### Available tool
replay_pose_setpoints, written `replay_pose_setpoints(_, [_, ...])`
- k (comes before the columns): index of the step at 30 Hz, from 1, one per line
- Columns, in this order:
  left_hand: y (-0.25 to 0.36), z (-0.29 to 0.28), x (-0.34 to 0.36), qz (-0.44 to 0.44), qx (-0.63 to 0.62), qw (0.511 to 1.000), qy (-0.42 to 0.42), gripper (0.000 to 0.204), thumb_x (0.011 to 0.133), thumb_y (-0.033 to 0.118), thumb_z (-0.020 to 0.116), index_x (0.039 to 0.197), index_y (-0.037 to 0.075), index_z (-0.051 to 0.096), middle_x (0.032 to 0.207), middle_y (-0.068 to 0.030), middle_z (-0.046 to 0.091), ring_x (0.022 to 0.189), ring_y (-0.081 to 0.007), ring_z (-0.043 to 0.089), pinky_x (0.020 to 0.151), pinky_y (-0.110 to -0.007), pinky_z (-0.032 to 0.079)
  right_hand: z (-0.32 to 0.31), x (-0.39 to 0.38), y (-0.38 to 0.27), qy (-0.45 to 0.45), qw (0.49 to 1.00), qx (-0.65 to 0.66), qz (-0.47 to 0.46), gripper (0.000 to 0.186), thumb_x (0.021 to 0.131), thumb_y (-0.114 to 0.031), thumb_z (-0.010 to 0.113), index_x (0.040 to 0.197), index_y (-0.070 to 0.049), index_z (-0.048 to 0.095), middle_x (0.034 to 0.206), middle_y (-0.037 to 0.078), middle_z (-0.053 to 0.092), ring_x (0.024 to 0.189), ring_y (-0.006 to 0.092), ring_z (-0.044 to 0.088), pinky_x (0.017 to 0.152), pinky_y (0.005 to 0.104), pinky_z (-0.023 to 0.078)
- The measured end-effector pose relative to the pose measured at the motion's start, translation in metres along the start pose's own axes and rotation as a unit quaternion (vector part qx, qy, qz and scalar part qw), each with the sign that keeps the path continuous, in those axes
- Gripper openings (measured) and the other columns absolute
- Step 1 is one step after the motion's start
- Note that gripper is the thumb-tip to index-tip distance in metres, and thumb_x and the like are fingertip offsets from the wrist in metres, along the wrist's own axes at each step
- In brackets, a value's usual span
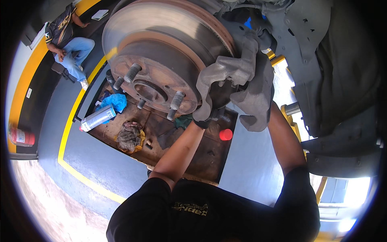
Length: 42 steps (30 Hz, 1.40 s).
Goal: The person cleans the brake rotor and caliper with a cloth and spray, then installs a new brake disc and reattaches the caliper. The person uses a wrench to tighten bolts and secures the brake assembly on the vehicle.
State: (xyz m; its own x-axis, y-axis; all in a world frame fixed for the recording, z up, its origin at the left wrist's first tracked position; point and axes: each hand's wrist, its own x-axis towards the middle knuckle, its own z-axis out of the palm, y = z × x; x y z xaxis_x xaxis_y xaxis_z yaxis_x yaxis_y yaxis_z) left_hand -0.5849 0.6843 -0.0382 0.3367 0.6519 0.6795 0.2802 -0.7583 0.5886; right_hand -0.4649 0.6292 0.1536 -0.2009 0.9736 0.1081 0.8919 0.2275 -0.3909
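A rusty brake disc (161, 52) with a hub (153, 84) and threaded wheel studs fills the upper middle. At its right side is a grey cast metal caliper assembly (225, 70). My left hand (201, 123), apparently in a dark glove, reaches up to the assembly's lower left, its fingers hidden behind the metal. My right hand (269, 105) is raised to the assembly's right side and is mostly hidden behind it; only the wrist and forearm show clearly. I cannot make out what either hand grips.
Below lies a dirty tray (193, 165) with a spray can (96, 117), blue cloth (117, 103), soiled rag (129, 137) and red cap (225, 134). A seated person (70, 50) is at upper left, above a fire extinguisher (22, 137). Dark wheel-well liner (342, 72) hangs at right.
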Motion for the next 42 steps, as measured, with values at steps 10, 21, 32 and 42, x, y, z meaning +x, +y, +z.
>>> replay_pose_setpoints(10, [0.001, -0.009, 0.002, 0.073, 0.015, 0.997, 0.036, 0.060, 0.074, 0.009, 0.073, 0.129, 0.001, 0.053, 0.112, -0.0187, 0.065, 0.104, -0.0371, 0.063, 0.083, -0.046, 0.052, 0.003, 0.003, 0.000, 0.009, 1.000, 0.007, 0.002, 0.060, 0.090, -0.030, 0.064, 0.144, -0.010, 0.047, 0.142, 0.020, 0.053, 0.129, 0.0363, 0.052, 0.108, 0.0406, 0.041])
replay_pose_setpoints(21, [-0.004, -0.011, 0.007, -0.003, -0.117, 0.990, 0.073, 0.047, 0.082, 0.012, 0.070, 0.126, 0.003, 0.055, 0.109, -0.0152, 0.065, 0.097, -0.0313, 0.063, 0.080, -0.043, 0.052, 0.001, 0.003, 0.001, 0.028, 0.999, 0.008, -0.017, 0.052, 0.091, -0.023, 0.064, 0.140, -0.010, 0.052, 0.135, 0.019, 0.059, 0.123, 0.0377, 0.057, 0.103, 0.0419, 0.046])
replay_pose_setpoints(32, [-0.015, -0.038, 0.035, -0.176, -0.704, 0.685, 0.063, 0.035, 0.090, 0.015, 0.067, 0.123, 0.006, 0.057, 0.105, -0.0117, 0.066, 0.091, -0.0256, 0.062, 0.077, -0.040, 0.051, -0.040, 0.019, -0.069, 0.065, 0.982, -0.127, -0.124, 0.046, 0.095, -0.026, 0.059, 0.138, -0.014, 0.051, 0.115, 0.015, 0.070, 0.106, 0.0340, 0.066, 0.094, 0.0417, 0.051])
replay_pose_setpoints(42, [-0.023, -0.043, 0.032, -0.221, -0.769, 0.600, 0.023, 0.024, 0.098, 0.017, 0.064, 0.120, 0.008, 0.059, 0.102, -0.0086, 0.067, 0.085, -0.0204, 0.062, 0.075, -0.038, 0.051, -0.023, -0.008, -0.036, -0.059, 0.985, 0.157, 0.043, 0.035, 0.098, -0.019, 0.061, 0.131, -0.009, 0.059, 0.109, 0.007, 0.070, 0.096, 0.0131, 0.065, 0.088, 0.0302, 0.054])
